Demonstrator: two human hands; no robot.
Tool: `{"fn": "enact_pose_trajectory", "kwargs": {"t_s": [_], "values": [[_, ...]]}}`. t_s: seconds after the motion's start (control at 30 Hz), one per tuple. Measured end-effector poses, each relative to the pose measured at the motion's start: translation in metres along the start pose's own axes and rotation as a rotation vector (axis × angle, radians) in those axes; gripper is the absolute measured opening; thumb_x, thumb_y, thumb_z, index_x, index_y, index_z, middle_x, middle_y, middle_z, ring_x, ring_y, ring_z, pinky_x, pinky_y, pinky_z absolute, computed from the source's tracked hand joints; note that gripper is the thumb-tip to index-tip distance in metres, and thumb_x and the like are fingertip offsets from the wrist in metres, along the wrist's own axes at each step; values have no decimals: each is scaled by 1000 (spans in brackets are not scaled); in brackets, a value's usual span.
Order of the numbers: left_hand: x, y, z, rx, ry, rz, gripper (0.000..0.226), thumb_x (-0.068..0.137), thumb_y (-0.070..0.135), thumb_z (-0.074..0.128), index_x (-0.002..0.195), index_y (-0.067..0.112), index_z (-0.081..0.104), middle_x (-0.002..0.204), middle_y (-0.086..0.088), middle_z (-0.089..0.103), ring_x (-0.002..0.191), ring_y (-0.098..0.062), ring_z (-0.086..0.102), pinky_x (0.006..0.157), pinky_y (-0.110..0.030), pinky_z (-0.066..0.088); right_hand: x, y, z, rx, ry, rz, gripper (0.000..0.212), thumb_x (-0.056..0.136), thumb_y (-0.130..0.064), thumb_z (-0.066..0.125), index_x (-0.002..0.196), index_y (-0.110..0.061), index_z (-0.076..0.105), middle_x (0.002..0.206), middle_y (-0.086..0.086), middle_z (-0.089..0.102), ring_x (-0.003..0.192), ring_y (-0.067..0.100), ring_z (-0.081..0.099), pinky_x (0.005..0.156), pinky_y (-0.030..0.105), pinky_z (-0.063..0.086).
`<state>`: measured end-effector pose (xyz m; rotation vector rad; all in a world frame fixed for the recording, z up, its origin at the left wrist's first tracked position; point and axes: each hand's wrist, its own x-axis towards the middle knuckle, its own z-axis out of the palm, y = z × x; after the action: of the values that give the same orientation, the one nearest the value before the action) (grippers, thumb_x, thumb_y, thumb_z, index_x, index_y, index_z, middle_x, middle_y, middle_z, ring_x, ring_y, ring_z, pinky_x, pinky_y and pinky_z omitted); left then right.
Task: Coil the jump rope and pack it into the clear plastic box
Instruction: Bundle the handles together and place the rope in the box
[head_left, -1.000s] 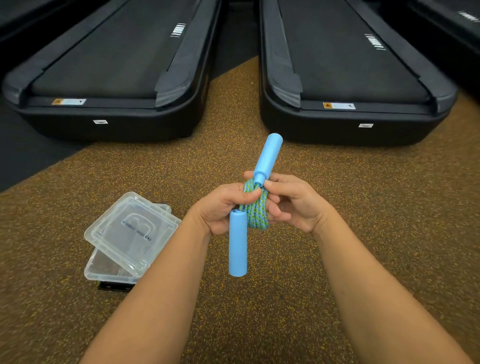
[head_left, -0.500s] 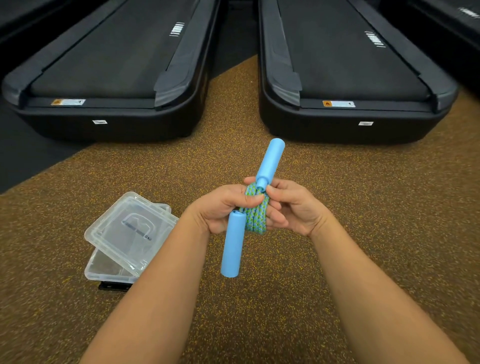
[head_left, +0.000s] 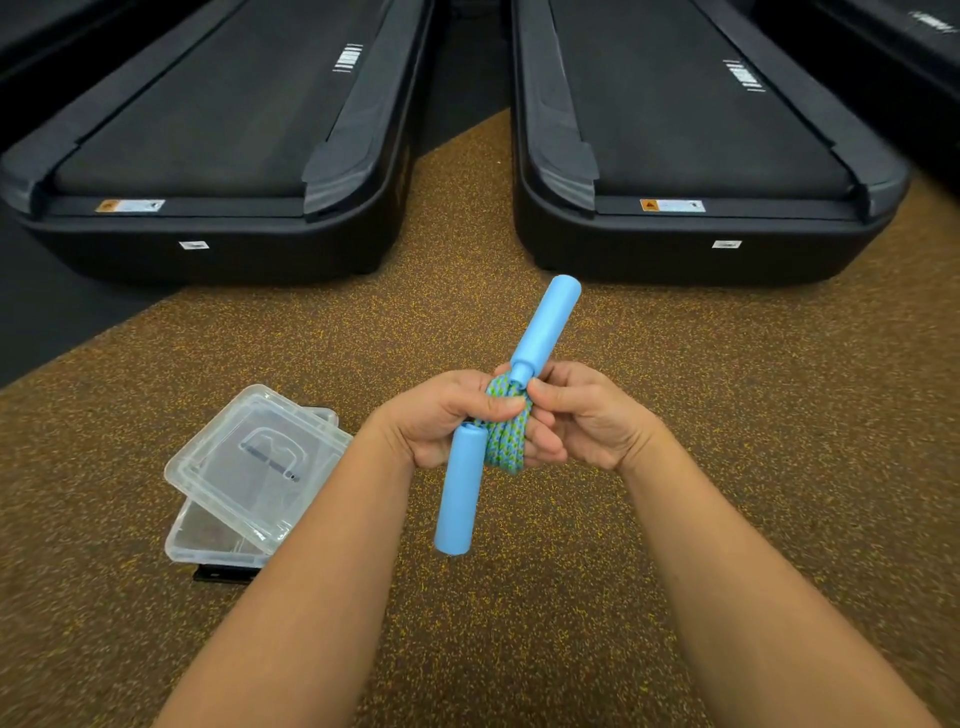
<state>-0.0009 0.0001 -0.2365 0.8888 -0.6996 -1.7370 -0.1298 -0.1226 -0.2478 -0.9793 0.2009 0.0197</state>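
Note:
The jump rope is bundled between both hands: a tight coil of blue-green braided cord (head_left: 506, 434) with two light blue foam handles. One handle (head_left: 545, 330) sticks up and away, tilted right; the other handle (head_left: 460, 491) hangs down toward me. My left hand (head_left: 441, 421) grips the coil from the left, thumb across the cord. My right hand (head_left: 587, 415) pinches the coil from the right, just under the upper handle. The clear plastic box (head_left: 208, 543) sits on the floor to the lower left, its clear lid (head_left: 257, 462) lying askew on top.
Speckled brown rubber floor (head_left: 675, 415) spreads all around. Two black treadmills, one at the back left (head_left: 208, 156) and one at the back right (head_left: 691, 156), have a floor gap between them. A small black object (head_left: 218, 571) pokes out under the box.
The upper handle has tipped further right and the lower handle has swung slightly left. Both hands keep their hold on the coil in the same spot.

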Motion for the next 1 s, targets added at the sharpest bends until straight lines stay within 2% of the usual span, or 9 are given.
{"fn": "enact_pose_trajectory", "kwargs": {"t_s": [0.13, 0.23, 0.3, 0.37, 0.43, 0.5, 0.73, 0.83, 1.0], "values": [[0, 0, 0, 13, 51, 23, 40, 73, 17, 75, 101, -10, 66, 93, -23, 71, 87, -31, 71, 83, -41, 55, 2, 0, 0, -45, 43, -26, 47, 62, -33, 85, 102, -15, 68, 76, 13, 42, 63, 24, 46, 53, 30, 46], [1, 2, 1, 21, 75, 53, 41, 73, 17, 75, 101, -12, 64, 94, -24, 71, 89, -33, 70, 83, -40, 55, 3, -1, 2, -8, 45, -58, 51, 65, -31, 82, 108, -11, 63, 58, 5, 45, 45, 16, 47, 47, 25, 43], [1, 4, 2, 23, 72, 81, 40, 74, 16, 75, 101, -11, 64, 94, -24, 71, 93, -36, 69, 88, -44, 53, 4, -3, 3, -3, 61, -73, 50, 69, -31, 79, 112, -11, 63, 62, 8, 42, 47, 17, 46, 48, 25, 44], [0, 6, 2, 36, 61, 103, 38, 75, 16, 74, 100, -11, 64, 93, -24, 71, 94, -37, 68, 91, -46, 51, 3, -7, 6, -8, 57, -72, 42, 80, -26, 68, 118, -10, 60, 66, 9, 42, 49, 18, 44, 50, 26, 43], [-1, 8, 3, 41, 50, 120, 38, 75, 15, 73, 99, -11, 63, 91, -23, 71, 93, -38, 68, 90, -46, 52, 0, -13, 9, -2, 25, -57, 38, 89, -14, 51, 124, 0, 49, 56, 5, 44, 42, 16, 44, 48, 26, 42], [-2, 9, 4, 49, 42, 122, 39, 75, 15, 73, 100, -12, 62, 88, -21, 71, 92, -38, 68, 85, -44, 53, -3, -18, 10, -22, -14, -53, 35, 92, -7, 45, 126, 3, 44, 52, 4, 47, 39, 17, 48, 48, 27, 45], [-1, 11, 8, 93, 30, 114, 36, 75, 17, 74, 99, -8, 64, 83, -17, 71, 92, -38, 68, 87, -45, 53, -8, -27, 14, -88, -30, -79, 22, 90, 0, 42, 110, 4, 48, 51, 6, 55, 41, 15, 59, 45, 26, 51], [1, 9, 8, 91, 31, 121, 33, 77, 14, 71, 97, -10, 62, 84, -19, 70, 93, -39, 67, 94, -52, 49, -7, -27, 15, -137, -10, -72, 21, 88, -6, 47, 108, -1, 51, 50, 9, 59, 36, 14, 54, 43, 26, 49], [2, 9, 10, 87, 89, 150, 23, 78, 8, 62, 92, -10, 67, 84, -21, 71, 89, -37, 69, 87, -46, 52, 1, -22, 16, -141, 41, -100, 22, 86, -19, 57, 103, -5, 54, 43, 5, 51, 30, 12, 38, 38, 20, 34]]}}
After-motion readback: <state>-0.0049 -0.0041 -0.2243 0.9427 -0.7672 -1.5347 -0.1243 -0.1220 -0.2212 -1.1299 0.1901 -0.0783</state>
